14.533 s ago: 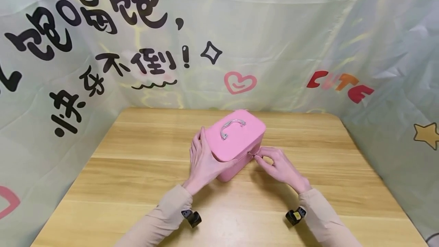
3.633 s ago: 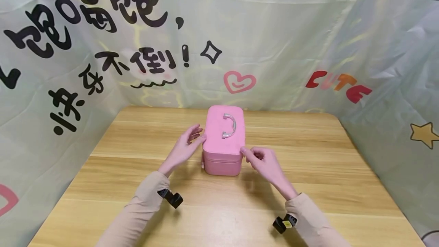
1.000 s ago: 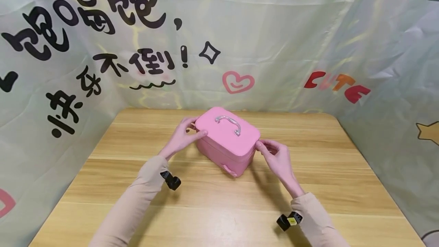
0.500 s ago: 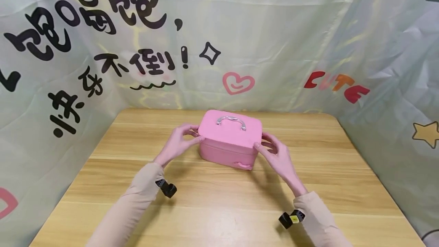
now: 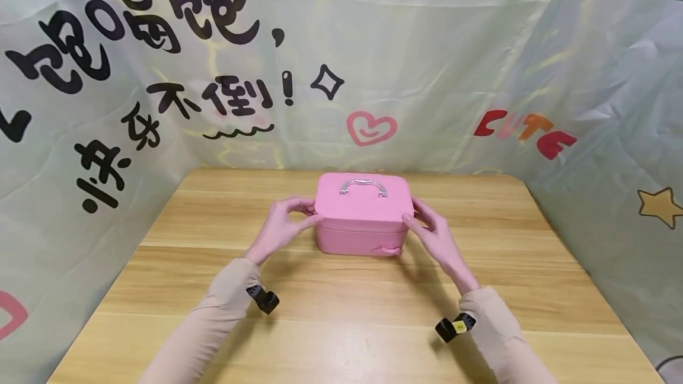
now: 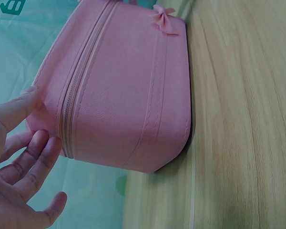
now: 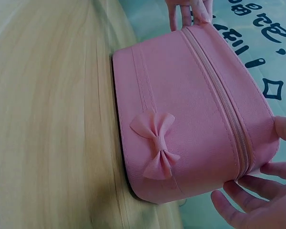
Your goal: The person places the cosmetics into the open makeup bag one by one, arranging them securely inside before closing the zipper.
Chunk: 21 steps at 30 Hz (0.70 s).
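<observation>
A pink makeup case [image 5: 360, 239] stands upright on the wooden table, its bow-trimmed long side facing the near edge. A curved silver handle [image 5: 363, 184] tops its lid, which is down. My left hand [image 5: 285, 224] holds the left end, thumb at the lid's front corner and fingers round the side. At the opposite end my right hand [image 5: 434, 233] grips the other corner, thumb in front and fingertips partly hidden behind. Along the seam runs a zipper [image 6: 81, 71], closed where it shows. A pink bow [image 7: 156, 143] sits low on the front.
The wooden table [image 5: 341, 319] reaches back to a pale printed cloth [image 5: 427, 64] that hangs behind and at both sides. Black wrist cameras sit on both sleeves, close over the tabletop.
Between my hands the case has turned from end-on, through a diagonal, to lie broadside, the bow now front right. Earliest, my right fingers pinched the zipper pull. Lately only a slight turn shows.
</observation>
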Each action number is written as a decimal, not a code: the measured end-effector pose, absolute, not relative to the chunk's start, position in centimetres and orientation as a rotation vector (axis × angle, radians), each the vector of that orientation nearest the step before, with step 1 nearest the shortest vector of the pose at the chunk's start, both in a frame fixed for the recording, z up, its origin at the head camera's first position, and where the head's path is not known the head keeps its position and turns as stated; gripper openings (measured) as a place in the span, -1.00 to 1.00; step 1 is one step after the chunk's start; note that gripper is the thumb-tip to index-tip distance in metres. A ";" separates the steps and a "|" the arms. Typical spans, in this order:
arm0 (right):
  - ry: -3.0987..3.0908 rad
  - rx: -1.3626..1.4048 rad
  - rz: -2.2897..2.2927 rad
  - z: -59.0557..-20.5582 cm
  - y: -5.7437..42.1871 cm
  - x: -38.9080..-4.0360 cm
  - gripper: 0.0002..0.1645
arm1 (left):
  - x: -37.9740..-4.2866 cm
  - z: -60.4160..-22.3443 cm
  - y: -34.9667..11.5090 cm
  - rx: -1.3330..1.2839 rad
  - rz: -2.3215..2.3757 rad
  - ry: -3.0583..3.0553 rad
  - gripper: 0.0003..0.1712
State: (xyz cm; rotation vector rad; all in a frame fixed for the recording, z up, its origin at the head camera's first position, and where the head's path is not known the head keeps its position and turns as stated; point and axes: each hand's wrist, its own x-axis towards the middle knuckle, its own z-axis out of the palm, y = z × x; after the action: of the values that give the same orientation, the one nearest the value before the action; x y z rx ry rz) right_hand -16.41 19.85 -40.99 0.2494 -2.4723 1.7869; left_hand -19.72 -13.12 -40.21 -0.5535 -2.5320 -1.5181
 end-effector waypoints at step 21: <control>-2.478 0.284 1.759 -41.7 20.6 -16.7 -0.35 | -19.7 -40.9 -13.9 -0.530 -1.532 -2.542 -0.52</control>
State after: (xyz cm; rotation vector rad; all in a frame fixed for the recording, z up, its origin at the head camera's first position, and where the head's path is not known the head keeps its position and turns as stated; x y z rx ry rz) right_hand -16.72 20.56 -41.66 0.2842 -2.4777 1.7590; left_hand -19.75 -13.94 -40.89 -0.5296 -2.5421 -1.5317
